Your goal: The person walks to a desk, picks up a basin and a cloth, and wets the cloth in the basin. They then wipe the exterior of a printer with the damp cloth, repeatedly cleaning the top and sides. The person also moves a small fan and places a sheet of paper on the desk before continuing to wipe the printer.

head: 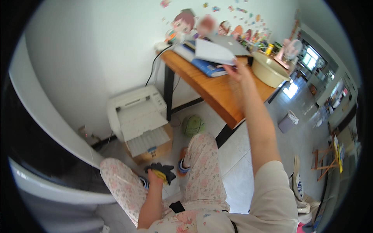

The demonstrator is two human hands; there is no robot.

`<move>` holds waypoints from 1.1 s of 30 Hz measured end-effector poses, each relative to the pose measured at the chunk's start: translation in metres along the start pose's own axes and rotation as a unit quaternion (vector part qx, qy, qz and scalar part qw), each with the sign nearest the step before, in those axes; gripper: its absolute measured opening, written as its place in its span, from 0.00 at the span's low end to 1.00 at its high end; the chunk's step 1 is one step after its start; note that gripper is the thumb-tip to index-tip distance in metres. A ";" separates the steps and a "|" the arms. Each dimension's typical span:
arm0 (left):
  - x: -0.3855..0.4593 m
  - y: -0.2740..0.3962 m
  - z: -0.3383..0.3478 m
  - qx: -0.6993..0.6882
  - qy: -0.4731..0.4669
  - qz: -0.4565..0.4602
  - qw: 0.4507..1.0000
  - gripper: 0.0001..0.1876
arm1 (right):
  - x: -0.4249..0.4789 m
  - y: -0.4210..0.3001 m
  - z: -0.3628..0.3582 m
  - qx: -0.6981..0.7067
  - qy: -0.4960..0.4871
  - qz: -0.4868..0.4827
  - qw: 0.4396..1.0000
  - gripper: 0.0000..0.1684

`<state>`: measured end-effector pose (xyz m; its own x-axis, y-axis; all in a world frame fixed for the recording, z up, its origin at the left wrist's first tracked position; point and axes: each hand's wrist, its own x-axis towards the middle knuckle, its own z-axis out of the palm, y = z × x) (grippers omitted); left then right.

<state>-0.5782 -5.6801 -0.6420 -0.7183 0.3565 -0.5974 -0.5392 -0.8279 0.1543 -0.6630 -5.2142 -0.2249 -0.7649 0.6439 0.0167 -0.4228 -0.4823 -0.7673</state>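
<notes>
My right hand (237,70) reaches over the wooden desk (217,92) with its fingers pinching the corner of a sheet of white paper (214,53). The sheet is partly lifted above a blue folder (207,67) and other flat items. Behind it lies a grey laptop (230,43). Low in front of me, between my knees, my left hand (153,175) holds dark work gloves with a yellow cuff (164,171); its fingers are partly hidden by them.
A white printer (140,109) stands on a cardboard box (157,153) by the wall. A beige basin (269,70) and a pink fan (287,52) are on the desk. Beneath is a green round object (193,125). A grey bin (288,121) stands on the floor.
</notes>
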 end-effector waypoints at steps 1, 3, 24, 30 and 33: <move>-0.003 0.001 -0.003 -0.013 -0.049 -0.008 0.999 0.18 | -0.011 -0.003 0.005 -0.050 0.022 0.014 0.998 0.25; 0.001 0.002 -0.007 0.010 -0.003 -0.002 1.000 0.17 | -0.020 -0.009 0.000 -0.044 0.033 0.096 0.994 0.29; -0.119 0.014 0.106 0.304 -0.296 0.115 0.898 0.24 | -0.346 0.299 -0.080 -0.197 -0.272 0.320 0.886 0.49; -0.110 0.022 0.099 0.230 -0.363 0.098 0.898 0.26 | -0.346 0.299 -0.066 -0.093 -0.298 0.353 0.882 0.48; -0.111 0.032 0.093 0.236 -0.352 0.118 0.898 0.27 | -0.340 0.297 -0.062 0.119 -0.264 0.388 0.875 0.48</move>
<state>-0.5572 -5.7061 -0.4973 -0.8473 0.5181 0.1166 -0.3421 -0.7004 0.6264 -0.4984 -5.5392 -0.4985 -0.9579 -0.2660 -0.1079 0.2822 -0.8035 -0.5242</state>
